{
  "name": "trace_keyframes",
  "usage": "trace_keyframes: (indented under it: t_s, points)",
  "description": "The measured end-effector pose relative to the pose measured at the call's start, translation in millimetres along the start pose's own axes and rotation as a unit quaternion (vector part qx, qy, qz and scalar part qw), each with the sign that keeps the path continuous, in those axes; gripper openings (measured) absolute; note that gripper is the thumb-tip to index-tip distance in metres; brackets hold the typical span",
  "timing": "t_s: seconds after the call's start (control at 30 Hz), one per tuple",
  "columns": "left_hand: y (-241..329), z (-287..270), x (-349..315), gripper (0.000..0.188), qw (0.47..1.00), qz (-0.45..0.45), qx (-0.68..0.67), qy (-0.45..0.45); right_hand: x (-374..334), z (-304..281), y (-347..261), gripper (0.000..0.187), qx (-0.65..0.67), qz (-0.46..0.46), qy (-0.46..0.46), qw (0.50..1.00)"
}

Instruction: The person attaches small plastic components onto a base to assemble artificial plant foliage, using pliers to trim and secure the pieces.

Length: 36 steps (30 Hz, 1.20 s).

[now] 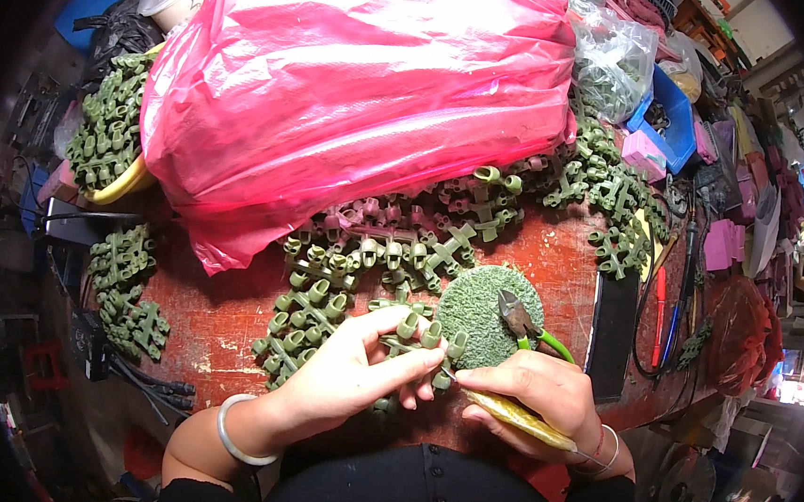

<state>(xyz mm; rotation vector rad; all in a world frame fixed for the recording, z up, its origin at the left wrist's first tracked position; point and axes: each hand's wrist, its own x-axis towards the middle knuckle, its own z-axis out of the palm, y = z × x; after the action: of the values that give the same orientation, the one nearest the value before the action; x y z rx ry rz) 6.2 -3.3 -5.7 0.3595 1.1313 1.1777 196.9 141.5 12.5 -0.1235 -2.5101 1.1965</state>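
Between the thumb and fingers of my left hand (369,366) is a green moulded branch with cup-shaped parts (431,334). My right hand (542,394) is closed round a slim tool with a yellow-wrapped handle (516,416). Its thin tip points at the lower end of the branch; whether it touches cannot be made out. Just beyond my right hand, side cutters with green handles (515,317) lie on a round green textured pad (478,299). More such green branches (307,314) are heaped beyond and beside my left hand.
A large pink plastic bag (358,87) covers the far part of the worn red table (216,331). More green branches fill a yellow-rimmed container (114,125) at left. On the right lie a black strip (611,334), a red pen (660,300), cables and a blue bin (672,121).
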Motion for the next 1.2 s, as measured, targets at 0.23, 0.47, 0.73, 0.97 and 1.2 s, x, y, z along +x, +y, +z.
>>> trace_keyframes:
  t_s: [0.23,0.47,0.73,0.97,1.2]
  points:
    - [-1.1,-0.2,0.1,0.02,1.0,0.004,-0.004,-0.004,-1.0,-0.2,0.0,0.035,-0.006,-0.006,0.001,1.0]
    - [0.8,-0.3,-0.4,0.02,1.0,0.001,-0.001,0.0,-2.0,-0.9,1.2,0.04,0.0,-0.015,-0.014,1.0]
    - [-0.8,-0.9,0.1,0.018,1.0,-0.011,-0.007,0.0,-4.4,0.1,1.8,0.042,-0.009,-0.014,-0.02,1.0]
    - [0.7,-0.3,-0.2,0.018,1.0,-0.013,-0.003,0.002,-6.0,0.9,2.1,0.043,-0.021,-0.014,-0.029,0.999]
    - [-0.6,-0.2,0.0,0.018,1.0,0.001,-0.005,0.001,-5.5,0.0,1.5,0.043,-0.017,-0.01,-0.036,0.999]
